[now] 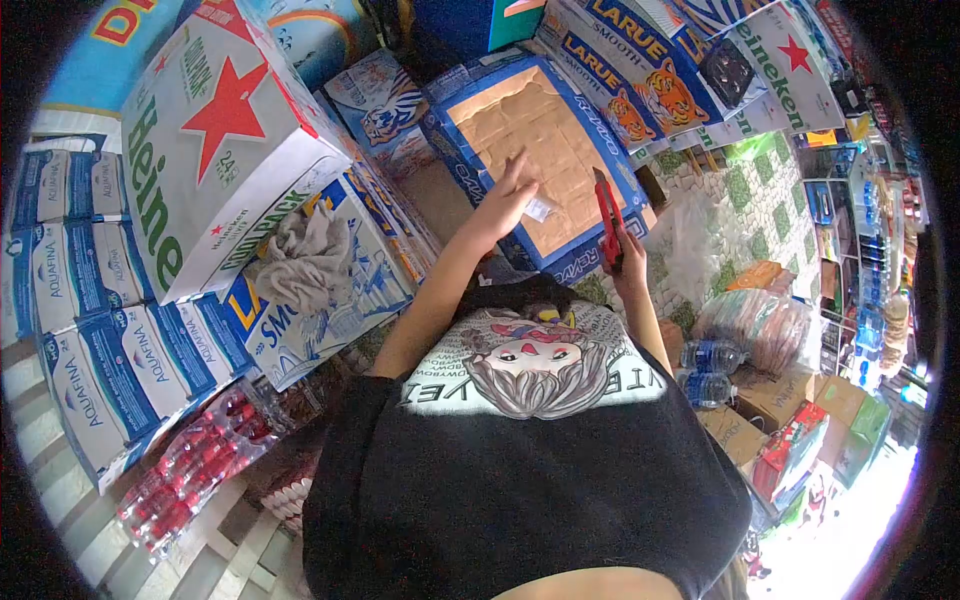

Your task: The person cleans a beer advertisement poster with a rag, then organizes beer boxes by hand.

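Note:
A blue-edged carton with a bare brown cardboard face [555, 130] and "Revive" lettering on its sides lies in front of me. My left hand [505, 203] is over the left half of this face, its fingers stretched out and apart. Right beside its thumb is a small, whitish, see-through scrap [540, 208]. At the carton's right edge, my right hand [628, 262] is closed around the handle of a red box cutter [608, 212], whose front end points up and away from me.
A large Heineken carton [230, 140] stands at left, near a grey cloth [305, 260] on a Larue carton. Aquafina packs [130, 350] and red-drink bottles [200, 455] flank my left side. Larue cartons [640, 90] line the back right; wrapped goods [760, 330] lie to my right.

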Demonstrator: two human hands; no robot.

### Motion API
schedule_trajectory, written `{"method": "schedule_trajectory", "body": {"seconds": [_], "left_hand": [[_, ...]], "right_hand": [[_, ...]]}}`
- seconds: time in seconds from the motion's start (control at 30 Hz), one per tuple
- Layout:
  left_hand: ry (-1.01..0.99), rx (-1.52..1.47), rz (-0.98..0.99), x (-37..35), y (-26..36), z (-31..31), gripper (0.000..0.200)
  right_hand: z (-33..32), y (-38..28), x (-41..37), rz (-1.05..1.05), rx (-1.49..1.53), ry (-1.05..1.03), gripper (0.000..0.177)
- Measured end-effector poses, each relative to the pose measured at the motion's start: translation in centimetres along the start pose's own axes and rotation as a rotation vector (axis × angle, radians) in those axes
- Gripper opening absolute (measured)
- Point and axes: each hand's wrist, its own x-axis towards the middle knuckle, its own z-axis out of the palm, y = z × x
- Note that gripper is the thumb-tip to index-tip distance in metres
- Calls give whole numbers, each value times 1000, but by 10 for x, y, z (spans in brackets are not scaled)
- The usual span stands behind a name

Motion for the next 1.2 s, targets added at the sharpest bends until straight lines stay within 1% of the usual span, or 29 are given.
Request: {"method": "schedule_trajectory", "body": {"seconds": [0.07,0.1,0.17,0.2,0.23,0.27,0.3,0.37,0.4,0.43,0.47,0.5,0.53,0.57,0.6,0.63,0.7,0.77,0.8,0.83,0.9,0.97,1.03,1.1,1.13,1.17,1.2], "left_hand": [[-170,0,13,-18,10,-5,44],[-167,0,15,-26,10,-5,44],[-443,-59,-101,-44,11,-6,34],[-432,-58,-97,-55,14,-8,34],[-496,-60,-105,-68,22,-12,33],[-551,-69,-131,-77,34,-18,31],[-569,-13,-84,-85,49,-27,31],[-448,-142,-54,-109,75,-43,33],[-401,-127,-49,-119,91,-55,33],[-361,-194,11,-129,107,-68,34],[-325,-259,77,-140,121,-82,36],[-286,-249,81,-147,131,-96,36],[-216,-240,271,-158,139,-112,40],[-151,-227,459,-169,145,-127,45],[-90,-160,574,-177,150,-146,48],[-33,-90,685,-184,154,-164,52],[389,-140,783,-205,148,-183,48],[669,-57,684,-218,148,-227,44],[764,-99,628,-218,145,-249,44],[857,-145,570,-214,140,-272,45],[983,-219,439,-196,128,-319,40],[1065,-291,241,-168,95,-378,41],[977,-338,110,-134,58,-427,46],[885,-229,59,-104,45,-447,75],[816,-646,-106,-79,12,-488,81],[787,-675,-133,-70,36,-478,73],[696,-693,33,-63,51,-459,65]], "right_hand": [[-1,7,6,22,-8,-14,22],[1,9,9,24,-55,-5,22],[5,15,18,22,-108,-4,23],[7,19,25,-12,-129,-22,23],[13,21,30,-45,-151,-47,24],[27,19,30,-31,-203,2,26],[29,25,43,-36,-207,-33,26],[31,52,84,-174,-279,28,30],[40,56,93,-220,-264,32,25],[44,60,104,-291,-358,31,20],[49,59,111,-203,-275,2,17],[45,71,129,-238,-381,24,15],[47,67,132,-134,-346,-16,14],[33,79,154,-149,-423,-18,15],[28,91,177,-166,-498,-14,15],[51,78,170,-179,-499,-37,15],[81,45,164,-225,-550,-153,25],[130,8,152,-265,-592,-257,37],[147,-10,141,-292,-611,-304,43],[193,-29,134,-319,-632,-348,49],[241,-58,102,-369,-672,-428,63],[315,-86,39,-271,-338,-624,57],[378,-78,56,-361,-213,-854,59],[426,-103,4,-143,-35,-1072,59],[438,-110,-12,37,49,-1120,56],[447,-115,-20,217,136,-1164,54],[456,-107,-7,212,239,-1197,51]]}}
